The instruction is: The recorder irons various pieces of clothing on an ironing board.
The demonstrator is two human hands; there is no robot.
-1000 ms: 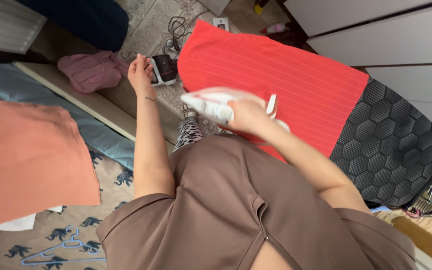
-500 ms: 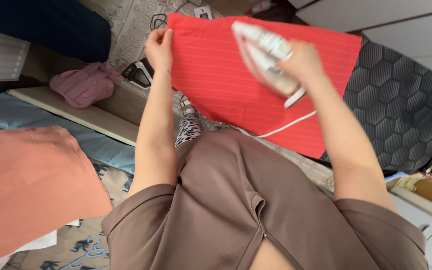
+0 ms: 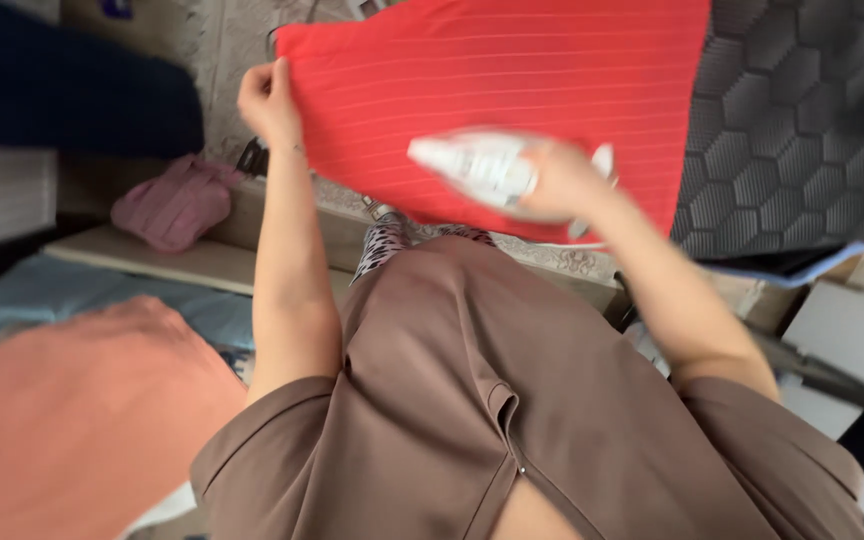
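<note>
Head view: 2 hands on a red cloth laid over an ironing board.

Left hand pinches the cloth's left corner, fingers closed on the edge. Right hand is wrapped around the handle of a white iron, blurred, sitting on the cloth's near edge with its tip toward the left. Board cover is dark with a hexagon pattern, bare on the right of the cloth. Pink bundle lies on a low ledge well left of the board; orange cloth fills the lower left. Brown shirt covers the foreground.
</note>
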